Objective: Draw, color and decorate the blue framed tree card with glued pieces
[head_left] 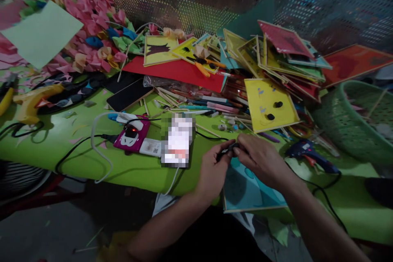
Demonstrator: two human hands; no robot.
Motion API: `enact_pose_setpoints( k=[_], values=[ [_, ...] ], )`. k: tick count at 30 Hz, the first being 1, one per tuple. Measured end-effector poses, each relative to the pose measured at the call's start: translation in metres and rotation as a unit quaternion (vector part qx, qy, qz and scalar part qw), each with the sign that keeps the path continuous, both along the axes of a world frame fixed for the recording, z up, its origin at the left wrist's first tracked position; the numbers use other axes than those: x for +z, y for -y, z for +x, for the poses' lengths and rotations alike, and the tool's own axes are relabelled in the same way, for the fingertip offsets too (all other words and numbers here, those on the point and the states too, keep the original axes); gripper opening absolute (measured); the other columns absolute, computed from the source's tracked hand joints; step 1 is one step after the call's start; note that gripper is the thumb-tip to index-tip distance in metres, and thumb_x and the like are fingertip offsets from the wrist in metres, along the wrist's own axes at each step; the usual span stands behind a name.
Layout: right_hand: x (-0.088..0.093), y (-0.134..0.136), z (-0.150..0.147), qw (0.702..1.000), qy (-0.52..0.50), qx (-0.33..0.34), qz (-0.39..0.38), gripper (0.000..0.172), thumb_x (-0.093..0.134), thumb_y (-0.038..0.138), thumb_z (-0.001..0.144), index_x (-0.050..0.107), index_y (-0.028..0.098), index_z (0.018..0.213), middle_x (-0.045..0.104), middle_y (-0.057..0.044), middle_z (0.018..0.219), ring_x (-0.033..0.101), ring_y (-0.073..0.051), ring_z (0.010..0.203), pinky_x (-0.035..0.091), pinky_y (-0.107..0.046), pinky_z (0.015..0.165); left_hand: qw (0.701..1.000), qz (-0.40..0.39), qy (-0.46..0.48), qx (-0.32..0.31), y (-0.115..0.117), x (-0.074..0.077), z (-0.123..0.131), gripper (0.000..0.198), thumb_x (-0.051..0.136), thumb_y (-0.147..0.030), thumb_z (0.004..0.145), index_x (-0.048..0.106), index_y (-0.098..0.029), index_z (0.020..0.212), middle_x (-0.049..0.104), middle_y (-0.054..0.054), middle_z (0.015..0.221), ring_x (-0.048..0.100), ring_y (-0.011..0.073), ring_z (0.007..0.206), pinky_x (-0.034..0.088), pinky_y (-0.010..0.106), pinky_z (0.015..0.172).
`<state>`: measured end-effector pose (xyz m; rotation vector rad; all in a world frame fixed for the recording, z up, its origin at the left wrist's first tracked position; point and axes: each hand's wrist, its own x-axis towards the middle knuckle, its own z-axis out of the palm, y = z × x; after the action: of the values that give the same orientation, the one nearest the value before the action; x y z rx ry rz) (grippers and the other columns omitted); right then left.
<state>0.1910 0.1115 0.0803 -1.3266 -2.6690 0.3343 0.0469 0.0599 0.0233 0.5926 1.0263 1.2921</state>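
Between my two hands is a small black object (226, 151), partly covered by the fingers; its exact kind is hard to make out. The fingers of my left hand (212, 168) are closed on its left end, while my right hand (260, 159) pinches the other end. Beneath the hands, near the table's front edge, lies a light blue framed panel (245, 192). A black cord (208, 135) runs toward the hands from the left. Left of them rests a phone (178, 143) with a lit, blurred-out screen.
A magenta power strip (121, 141) with plugs and cords sits on the green table (129, 172). A blue glue gun (310, 155) and green basket (325, 110) are at right, a yellow glue gun (33, 100) at left. Stacked framed panels (288, 65) and folded pink paper (89, 16) fill the back.
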Motion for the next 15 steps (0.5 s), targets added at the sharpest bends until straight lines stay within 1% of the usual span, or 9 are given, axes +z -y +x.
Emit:
enact_pose_setpoints(
  k=[5,10,15],
  values=[
    [-0.0016,-0.0004,0.0042,1.000,-0.010,0.002,-0.015,0.024,0.040,0.031,0.102,0.039,0.025,0.079,0.054,-0.003,0.075,0.048,-0.020,0.065,0.032,-0.032,0.061,1.000,0.005,0.005,0.000,0.0001,0.0006,0.0008,0.028,0.066,-0.016,0.084,0.079,-0.020,0.108,0.080,0.007,0.106,0.071,0.0212,0.102,0.054,0.034,0.096],
    [0.0023,-0.0006,0.0054,0.998,-0.053,0.010,-0.039,0.026,0.036,0.031,0.105,0.041,0.024,0.081,0.053,-0.002,0.075,0.049,-0.020,0.067,0.034,-0.032,0.062,1.000,-0.006,0.008,0.004,-0.0008,0.0029,0.0010,0.027,0.068,-0.016,0.084,0.079,-0.019,0.108,0.080,0.008,0.103,0.072,0.0204,0.094,0.055,0.034,0.091],
    [0.0015,-0.0010,0.0017,0.999,-0.036,-0.008,-0.019,0.030,0.043,0.039,0.104,0.039,0.025,0.079,0.051,-0.001,0.072,0.048,-0.020,0.064,0.031,-0.032,0.060,1.000,0.004,-0.006,0.010,-0.0006,0.0053,-0.0009,0.026,0.068,-0.015,0.084,0.079,-0.021,0.108,0.079,0.007,0.112,0.071,0.0219,0.108,0.052,0.035,0.099]
  ],
)
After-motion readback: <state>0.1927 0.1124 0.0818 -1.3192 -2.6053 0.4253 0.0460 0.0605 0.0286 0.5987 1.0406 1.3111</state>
